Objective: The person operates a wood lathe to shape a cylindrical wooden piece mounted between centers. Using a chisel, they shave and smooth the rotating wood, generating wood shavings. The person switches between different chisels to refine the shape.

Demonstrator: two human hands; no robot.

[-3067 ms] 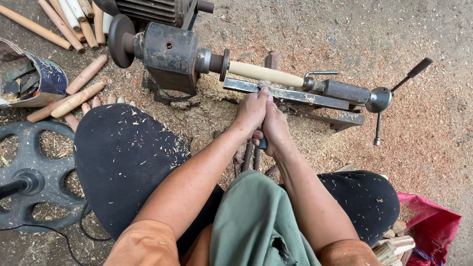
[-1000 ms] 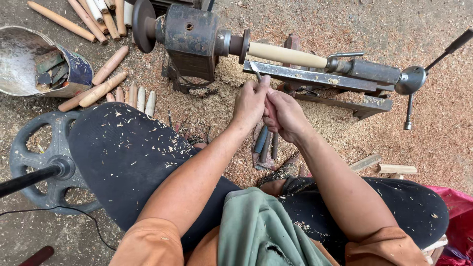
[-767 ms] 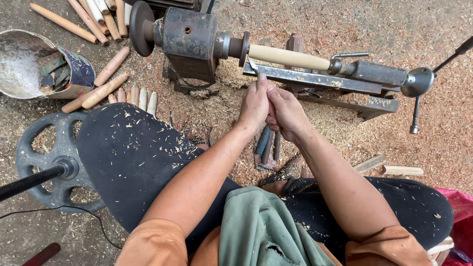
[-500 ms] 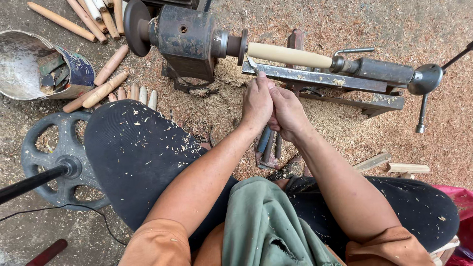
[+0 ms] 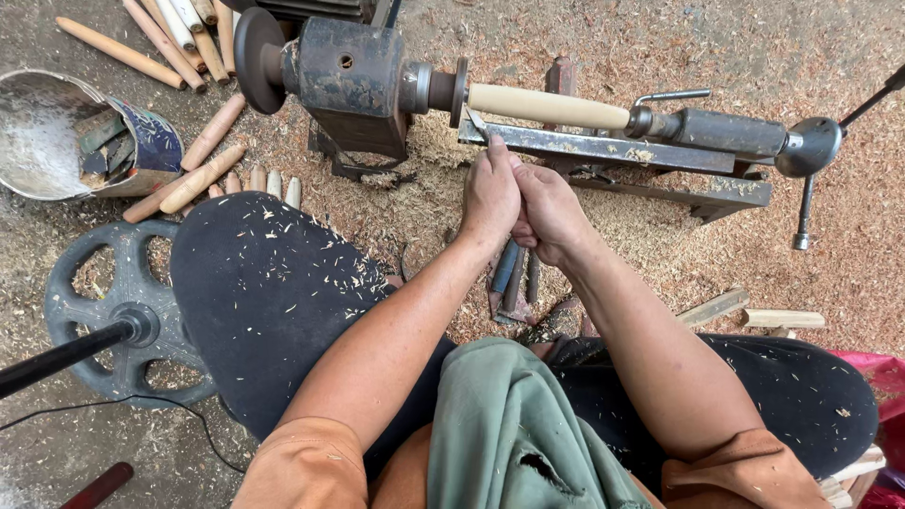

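Sitting at nine to ten o'clock of the view: a round metal bucket (image 5: 57, 141), tipped toward the camera, dull grey inside, wearing a worn blue printed label band at its outer wall, with scraps of wood lying within

Lying just at three o'clock of the bucket: turned wooden pegs (image 5: 201, 176), smooth, pale brown, cylindrical, more of them fanning out at eleven o'clock near the top edge

Standing at twelve o'clock: a small wood lathe (image 5: 353, 80), dark rusty iron, blocky headstock with a round black pulley, long flat steel bed stretching toward two o'clock and ending in a ball-headed crank handle

Spanning between headstock and tailstock: a pale wooden spindle (image 5: 547, 106), smooth, cream-coloured, round, lying level

Pressing together just at six o'clock of the spindle: left hand (image 5: 490, 193) and right hand (image 5: 547, 212), touching each other, both curled tight around a slim chisel (image 5: 476, 123), its metal tip reaching the headstock end of the spindle

Resting on the ground below the hands: spare turning tools (image 5: 514, 273), dark-handled, bunched

Leaning at eight o'clock: a heavy spoked iron wheel (image 5: 118, 316), grey and dusty, on a black shaft

Covering the ground all around: tan sawdust and curled shavings over rough concrete, flecks also sticking to the dark trousers on both knees
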